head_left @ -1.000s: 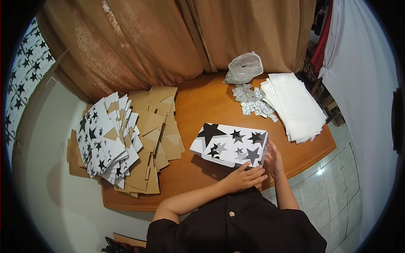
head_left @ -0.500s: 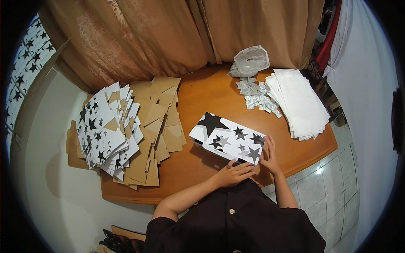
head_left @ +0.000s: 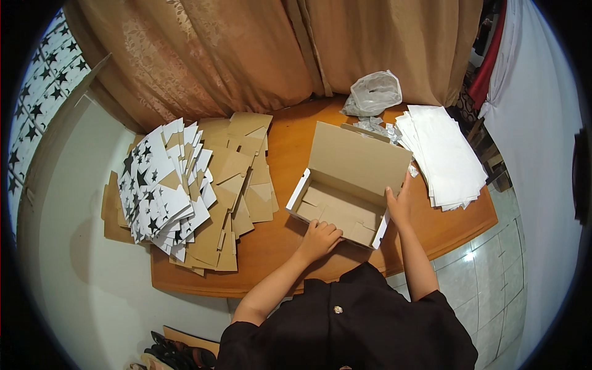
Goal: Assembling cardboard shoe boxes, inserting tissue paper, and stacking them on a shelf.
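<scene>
A cardboard box (head_left: 342, 213) with a plain brown inside sits on the wooden table in front of me, its lid (head_left: 361, 157) standing raised at the back. White shows on the outside of its side walls. My left hand (head_left: 319, 239) has its fingers curled over the front wall of the box. At the right end, my right hand (head_left: 399, 203) grips the lid's lower right corner, with the thumb on the inner face and the other fingers partly hidden behind it. Nothing lies inside the box.
Flat star-printed box blanks (head_left: 151, 191) and brown cardboard blanks (head_left: 216, 203) pile up on the left. Behind the lid are small silvery packets (head_left: 376, 125), partly hidden, and a clear plastic bag (head_left: 373, 95). A stack of white sheets (head_left: 444, 157) lies at the right of the table (head_left: 259, 259).
The box was closed with its star-printed lid on top; now the lid is swung up and away, showing the inside. My left hand shifted left along the front; my right hand rose with the lid.
</scene>
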The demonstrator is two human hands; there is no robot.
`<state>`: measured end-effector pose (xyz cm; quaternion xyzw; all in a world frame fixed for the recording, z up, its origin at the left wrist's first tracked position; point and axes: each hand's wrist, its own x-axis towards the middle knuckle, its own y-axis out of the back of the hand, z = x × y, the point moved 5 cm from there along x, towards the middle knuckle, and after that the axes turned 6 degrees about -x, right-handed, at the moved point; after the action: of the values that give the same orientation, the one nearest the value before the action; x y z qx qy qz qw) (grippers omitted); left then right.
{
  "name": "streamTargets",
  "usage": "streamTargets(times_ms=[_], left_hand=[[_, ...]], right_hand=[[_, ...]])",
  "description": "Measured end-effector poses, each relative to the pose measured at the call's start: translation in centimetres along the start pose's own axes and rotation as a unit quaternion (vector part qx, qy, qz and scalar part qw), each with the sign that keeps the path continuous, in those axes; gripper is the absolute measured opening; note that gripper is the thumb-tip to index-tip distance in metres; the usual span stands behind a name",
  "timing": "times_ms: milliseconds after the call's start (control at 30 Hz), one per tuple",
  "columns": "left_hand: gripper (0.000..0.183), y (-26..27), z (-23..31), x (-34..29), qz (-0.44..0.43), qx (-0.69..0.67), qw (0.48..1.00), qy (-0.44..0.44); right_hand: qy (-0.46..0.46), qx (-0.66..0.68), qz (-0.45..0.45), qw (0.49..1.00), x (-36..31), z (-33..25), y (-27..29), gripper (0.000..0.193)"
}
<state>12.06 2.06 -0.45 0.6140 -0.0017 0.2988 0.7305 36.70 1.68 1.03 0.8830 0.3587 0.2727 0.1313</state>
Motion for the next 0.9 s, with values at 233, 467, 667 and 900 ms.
streamTargets(times_ms=[233,467,667,900], left_hand=[[0.032,-1.1,1.6,1.5,-0.096,-0.047,0.992,0.069],[0.036,-1.5,1.8,1.7,-0.202,-0.098,0.962,0.152],[0.031,3.9,-2.9,1.9,0.066,-0.125,0.98,0.137],[0.058,0.4,-13.2,-6.5,0.103,-0.32,0.847,0.412]], right_hand=[[-0.074,-0.085,-0.132,0.985,-1.5,5.3,-0.9,0.065],[0.067,-0.08,-0.06,0.993,-4.9,-2.3,3.0,0.053],[0.004,-0.065,-0.177,0.982,-7.4,1.4,1.3,0.052],[-0.004,-0.089,-0.198,0.976,-6.4,1.4,0.0,0.059]])
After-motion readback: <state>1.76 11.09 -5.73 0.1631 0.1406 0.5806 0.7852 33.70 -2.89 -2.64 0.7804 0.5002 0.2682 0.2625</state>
